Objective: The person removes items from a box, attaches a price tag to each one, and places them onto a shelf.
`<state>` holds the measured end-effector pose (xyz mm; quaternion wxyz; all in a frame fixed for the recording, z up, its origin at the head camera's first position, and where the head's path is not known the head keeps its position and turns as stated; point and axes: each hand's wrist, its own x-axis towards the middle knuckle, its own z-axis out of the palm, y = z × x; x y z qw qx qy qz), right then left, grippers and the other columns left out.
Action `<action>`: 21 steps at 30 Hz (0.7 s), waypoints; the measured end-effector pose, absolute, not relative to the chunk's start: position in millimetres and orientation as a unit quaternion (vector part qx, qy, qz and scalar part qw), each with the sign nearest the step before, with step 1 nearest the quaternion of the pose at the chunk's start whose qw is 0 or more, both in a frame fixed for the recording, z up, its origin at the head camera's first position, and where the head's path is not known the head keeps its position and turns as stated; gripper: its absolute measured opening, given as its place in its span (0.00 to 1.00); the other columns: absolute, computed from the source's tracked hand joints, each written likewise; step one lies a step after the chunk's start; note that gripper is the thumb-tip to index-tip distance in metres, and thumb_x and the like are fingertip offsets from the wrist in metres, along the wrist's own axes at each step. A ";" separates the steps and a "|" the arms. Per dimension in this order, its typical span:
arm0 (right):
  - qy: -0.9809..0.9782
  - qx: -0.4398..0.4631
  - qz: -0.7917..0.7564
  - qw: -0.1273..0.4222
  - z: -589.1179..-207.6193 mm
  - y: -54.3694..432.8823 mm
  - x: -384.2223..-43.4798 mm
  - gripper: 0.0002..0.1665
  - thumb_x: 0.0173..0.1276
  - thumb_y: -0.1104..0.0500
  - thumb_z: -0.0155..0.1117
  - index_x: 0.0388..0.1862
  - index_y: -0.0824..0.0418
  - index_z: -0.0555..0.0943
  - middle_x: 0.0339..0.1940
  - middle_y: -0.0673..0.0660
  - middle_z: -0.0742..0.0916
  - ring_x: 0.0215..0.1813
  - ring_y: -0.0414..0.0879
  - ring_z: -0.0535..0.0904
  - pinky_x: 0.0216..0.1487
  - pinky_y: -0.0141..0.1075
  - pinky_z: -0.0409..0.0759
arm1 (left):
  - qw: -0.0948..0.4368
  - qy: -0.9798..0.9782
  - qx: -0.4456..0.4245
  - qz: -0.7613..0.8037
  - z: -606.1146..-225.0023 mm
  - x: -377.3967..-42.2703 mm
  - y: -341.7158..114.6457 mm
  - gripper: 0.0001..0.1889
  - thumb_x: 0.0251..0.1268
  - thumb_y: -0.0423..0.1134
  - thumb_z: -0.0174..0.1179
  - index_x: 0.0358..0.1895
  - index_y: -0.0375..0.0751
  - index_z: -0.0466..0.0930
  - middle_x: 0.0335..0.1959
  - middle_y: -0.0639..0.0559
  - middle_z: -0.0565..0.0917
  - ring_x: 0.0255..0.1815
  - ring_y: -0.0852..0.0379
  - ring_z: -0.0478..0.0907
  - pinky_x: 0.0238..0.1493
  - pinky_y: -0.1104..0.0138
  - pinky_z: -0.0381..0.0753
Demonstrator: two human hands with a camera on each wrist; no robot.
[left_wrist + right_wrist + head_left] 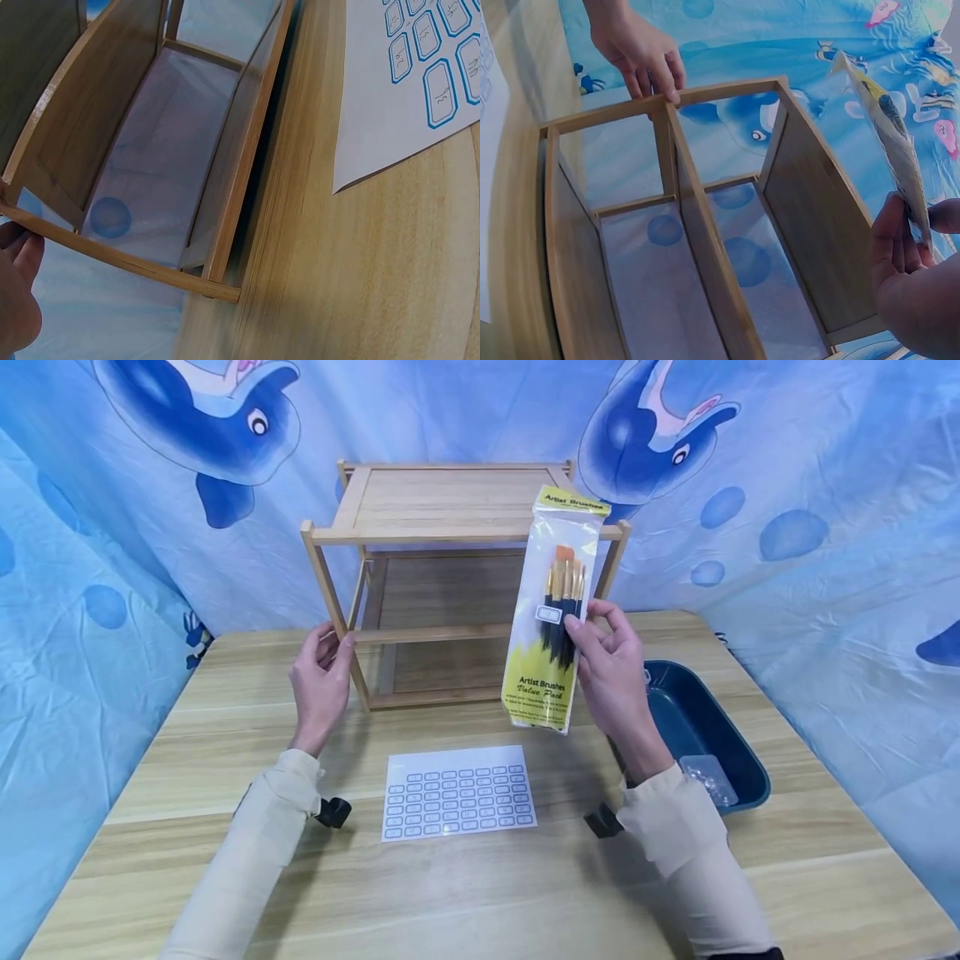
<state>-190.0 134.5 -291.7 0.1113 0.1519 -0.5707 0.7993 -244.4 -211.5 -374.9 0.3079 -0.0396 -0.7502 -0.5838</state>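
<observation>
A wooden shelf rack [442, 535] with three tiers stands at the back of the table. My left hand [321, 681] grips its left front post at the middle tier, thumb in front; the right wrist view also shows this left hand [641, 56] on the frame. In my right hand [617, 672] is a clear and yellow packet of artist brushes [536, 664], pinched at its right edge and held upright before the rack's right side. The packet bears a small white label. Edge-on in the right wrist view, the packet [896, 142] looks thin.
A printed sheet of blue-framed labels [457, 797] lies on the table in front of the rack. To the right, partly behind my right forearm, sits a dark teal tray [686, 718] with a clear plastic piece [708, 777] inside. A blue dolphin-print cloth [465, 410] hangs behind.
</observation>
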 end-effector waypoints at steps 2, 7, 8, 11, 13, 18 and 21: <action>-0.579 0.155 0.792 0.118 -289.1 132.7 -193.5 0.11 0.81 0.64 0.56 0.57 0.59 0.70 0.51 0.56 0.89 0.52 0.48 0.86 0.52 0.38 0.85 | 0.310 -0.756 -0.038 -0.575 -372.2 -242.3 -210.0 0.20 0.79 0.40 0.60 0.65 0.31 0.76 0.59 0.37 0.84 0.60 0.44 0.82 0.58 0.65 0.81; -0.586 0.161 0.784 0.125 -281.4 128.4 -201.1 0.11 0.81 0.64 0.56 0.58 0.60 0.70 0.50 0.57 0.89 0.52 0.50 0.86 0.52 0.39 0.85 | 0.307 -0.769 -0.034 -0.560 -368.4 -239.1 -207.4 0.19 0.80 0.38 0.58 0.66 0.31 0.76 0.59 0.37 0.84 0.60 0.44 0.83 0.57 0.66 0.82; -0.586 0.163 0.784 0.126 -279.5 127.4 -202.6 0.11 0.81 0.64 0.56 0.58 0.60 0.70 0.51 0.58 0.89 0.52 0.50 0.86 0.52 0.40 0.85 | 0.306 -0.770 -0.032 -0.559 -365.4 -236.4 -205.5 0.19 0.80 0.37 0.58 0.66 0.30 0.76 0.59 0.36 0.84 0.60 0.43 0.82 0.57 0.66 0.82; -0.592 0.167 0.777 0.132 -274.4 125.2 -206.8 0.11 0.81 0.64 0.56 0.58 0.61 0.70 0.52 0.61 0.89 0.52 0.51 0.86 0.52 0.40 0.85 | 0.304 -0.772 -0.030 -0.557 -362.0 -232.1 -202.8 0.19 0.80 0.36 0.57 0.66 0.28 0.75 0.59 0.34 0.83 0.60 0.41 0.82 0.57 0.65 0.82; -0.593 0.171 0.775 0.134 -271.2 123.6 -209.5 0.11 0.81 0.64 0.55 0.59 0.61 0.70 0.53 0.63 0.88 0.52 0.52 0.86 0.52 0.40 0.85 | 0.303 -0.773 -0.027 -0.557 -362.0 -231.5 -202.8 0.19 0.80 0.36 0.57 0.66 0.28 0.75 0.59 0.33 0.82 0.60 0.41 0.82 0.57 0.65 0.82; -0.589 0.179 0.776 0.140 -262.6 120.9 -215.7 0.11 0.81 0.65 0.55 0.58 0.61 0.70 0.51 0.62 0.89 0.51 0.51 0.86 0.51 0.39 0.85 | 0.306 -0.771 -0.027 -0.557 -372.9 -240.8 -209.8 0.20 0.80 0.40 0.58 0.67 0.33 0.76 0.59 0.37 0.83 0.60 0.45 0.82 0.57 0.65 0.81; -0.582 0.188 0.778 0.142 -256.4 119.8 -219.0 0.10 0.81 0.66 0.56 0.57 0.62 0.71 0.48 0.59 0.90 0.50 0.50 0.87 0.49 0.38 0.85 | 0.307 -0.770 -0.031 -0.558 -375.2 -243.0 -211.5 0.21 0.79 0.42 0.59 0.67 0.34 0.76 0.59 0.38 0.83 0.60 0.46 0.83 0.57 0.65 0.82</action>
